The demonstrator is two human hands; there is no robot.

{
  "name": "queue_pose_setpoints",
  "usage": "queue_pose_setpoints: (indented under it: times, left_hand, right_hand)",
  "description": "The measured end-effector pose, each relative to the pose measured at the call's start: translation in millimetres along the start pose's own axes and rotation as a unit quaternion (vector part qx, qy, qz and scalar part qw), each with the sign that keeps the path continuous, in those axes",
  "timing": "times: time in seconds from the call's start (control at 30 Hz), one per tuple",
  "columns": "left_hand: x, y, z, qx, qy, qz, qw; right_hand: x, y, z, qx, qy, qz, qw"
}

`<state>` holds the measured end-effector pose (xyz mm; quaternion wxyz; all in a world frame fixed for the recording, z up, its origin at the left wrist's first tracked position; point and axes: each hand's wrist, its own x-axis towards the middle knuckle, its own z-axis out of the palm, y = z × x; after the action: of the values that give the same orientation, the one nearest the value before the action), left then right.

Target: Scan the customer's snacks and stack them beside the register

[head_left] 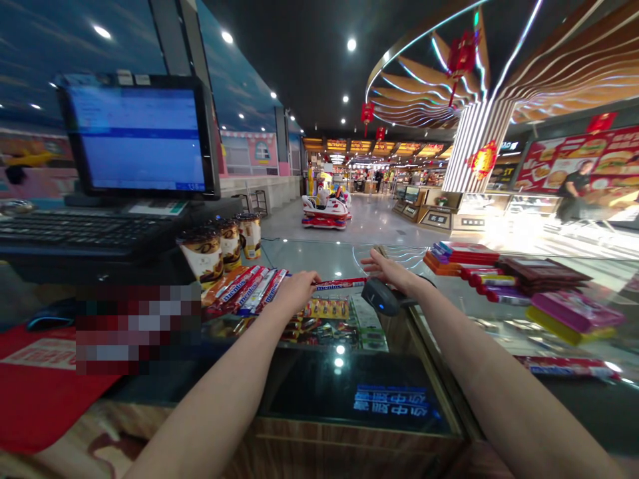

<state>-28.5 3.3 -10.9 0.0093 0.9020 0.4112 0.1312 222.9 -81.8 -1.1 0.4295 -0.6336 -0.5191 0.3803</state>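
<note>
Between the hands (297,293) (394,273), a red pack (342,285) reads "mentos".

Mentos roll (342,285): left end hidden at the left hand (295,291); right end hard to tell beside the scanner (380,297).
Right hand (394,271): whether it touches the scanner is unclear.
Forearms: both cut off by the near edge.
Monitor (137,140): screen text too blurred to read.
Keyboard (60,229): left end out of view.
Red mat (34,399): cut off at left; pixelation covers part of its right side.
Purple box (576,309): print blurred.
Person at far right (574,189): smeared.
Far shoppers (377,178): too small for detail.
</note>
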Motion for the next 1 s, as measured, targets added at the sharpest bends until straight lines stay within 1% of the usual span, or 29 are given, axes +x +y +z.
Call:
queue_pose_setpoints:
  times: [0.1, 0.17, 0.23, 0.3, 0.37, 0.43, 0.47, 0.53, 0.6, 0.7, 0.87, 1.0]
  left_hand:
    - [1, -4, 1.6, -0.003, 0.003, -0.003, 1.0]
    - [1, -6, 2.4, -0.004, 0.004, -0.006, 1.0]
    - [1, -8, 2.9, -0.003, 0.006, -0.008, 1.0]
    - [1, -10, 3.0, -0.002, 0.006, -0.01, 1.0]
    - [1, -11, 2.7, -0.003, 0.004, -0.013, 1.0]
    - [1, -11, 2.1, -0.007, 0.001, -0.014, 1.0]
    - [0, -12, 1.9, -0.008, 0.0, -0.014, 1.0]
    - [-1, -12, 1.8, -0.008, -0.001, -0.012, 1.0]
    - [-1, -12, 2.2, -0.005, 0.0, -0.01, 1.0]
    - [-1, -14, 3.5, -0.004, 0.005, -0.006, 1.0]
    - [-1, -14, 4.3, -0.008, 0.007, -0.004, 1.0]
    - [-3, -12, 2.1, -0.007, 0.007, -0.007, 1.0]
  right_hand:
    - [-2, 1, -8, -0.033, 0.008, -0.048, 0.998]
    - [-6, 2, -17, -0.101, 0.003, -0.074, 0.992]
    - [-14, 2, -30, -0.196, -0.024, -0.086, 0.976]
    - [-26, 2, -41, -0.269, -0.074, -0.086, 0.956]
    - [-40, 3, -50, -0.301, -0.121, -0.081, 0.943]
    - [-52, 7, -54, -0.32, -0.139, -0.1, 0.932]
    - [-57, 11, -54, -0.332, -0.137, -0.116, 0.926]
    - [-60, 20, -52, -0.352, -0.113, -0.146, 0.917]
    - [-59, 30, -47, -0.375, -0.076, -0.165, 0.909]
    - [-56, 41, -41, -0.419, -0.034, -0.185, 0.888]
    - [-57, 46, -35, -0.471, -0.008, -0.224, 0.853]
    - [-60, 43, -34, -0.513, 0.025, -0.23, 0.826]
